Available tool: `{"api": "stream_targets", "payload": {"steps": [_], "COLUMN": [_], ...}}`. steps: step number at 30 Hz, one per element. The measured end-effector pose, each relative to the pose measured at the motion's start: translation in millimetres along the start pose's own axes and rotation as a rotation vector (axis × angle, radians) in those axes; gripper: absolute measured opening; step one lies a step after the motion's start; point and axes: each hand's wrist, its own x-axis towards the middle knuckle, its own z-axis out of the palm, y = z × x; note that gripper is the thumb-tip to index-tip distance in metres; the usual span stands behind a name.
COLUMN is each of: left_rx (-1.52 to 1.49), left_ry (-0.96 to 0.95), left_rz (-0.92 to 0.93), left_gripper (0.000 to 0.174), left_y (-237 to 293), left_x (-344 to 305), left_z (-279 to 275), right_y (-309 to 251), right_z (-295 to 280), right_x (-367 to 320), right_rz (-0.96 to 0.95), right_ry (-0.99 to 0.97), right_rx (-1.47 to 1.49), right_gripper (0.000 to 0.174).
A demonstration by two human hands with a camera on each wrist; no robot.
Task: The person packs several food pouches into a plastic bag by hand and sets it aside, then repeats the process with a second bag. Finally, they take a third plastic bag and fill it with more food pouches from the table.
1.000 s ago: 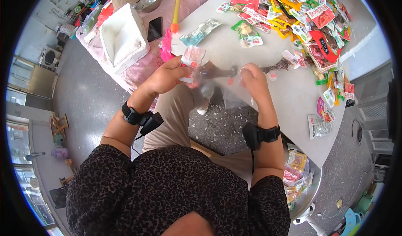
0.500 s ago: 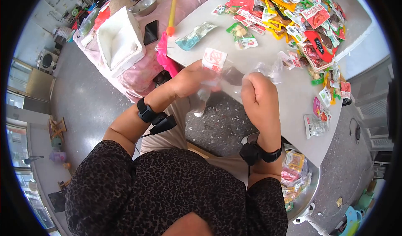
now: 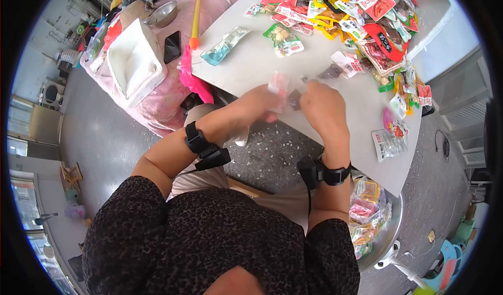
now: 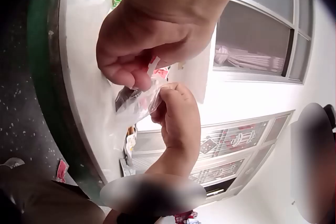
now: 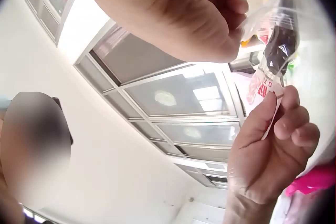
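Observation:
Over the table's front edge, my left hand [image 3: 257, 105] pinches a snack packet [image 3: 279, 84] by its red-and-white printed end. Dark food shows through the packet's see-through part [image 5: 281, 45] in the right wrist view. My right hand [image 3: 326, 106] is close beside it, fingers curled, gripping clear plastic film [image 4: 140, 107] that stretches between the two hands. In the left wrist view, the right hand's thumb and fingers [image 4: 176, 106] pinch the film's edge. I cannot tell whether this film is a separate bag or part of the packet.
A heap of colourful snack packets [image 3: 361, 12] covers the table's far right. Loose ones include a teal packet [image 3: 225, 46], a green one [image 3: 283, 39] and a silver one [image 3: 389, 144]. A metal basin [image 3: 394, 216] of packets stands below right. At left are a white foam box [image 3: 133, 59] and phone [image 3: 172, 46].
My left hand has moved right with the packet, closer to my right hand. The wider gap between the hands has narrowed, and the head view has shifted slightly.

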Motion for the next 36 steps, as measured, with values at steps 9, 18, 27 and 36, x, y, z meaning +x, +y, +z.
{"api": "stream_targets", "payload": {"steps": [9,18,27,36], "left_rx": [-0.431,-0.289,0.33,-0.042], "left_ry": [-0.16,0.138,0.27,-0.015], "left_rz": [0.036,0.504,0.736,0.408], "left_gripper": [0.019,0.018,0.02,0.029], "left_y": [-39.8,-30.4,-22.3,-20.7], "left_x": [-6.4,-31.1,-33.4,-39.8], "left_z": [-19.0,0.9,-18.3,-23.5], "right_y": [-27.8,-35.5,-45.1,-31.3], "right_z": [34.9,12.2,-1.6,-2.1], "right_x": [5.7,1.3,-2.0,-1.9], "right_rz": [-0.112,-0.157,-0.201,-0.145], "right_ry": [-0.146,0.143,0.244,-0.042], "right_rx": [0.081,0.47,0.771,1.167], "right_gripper": [0.013,0.009,0.006,0.004]}}
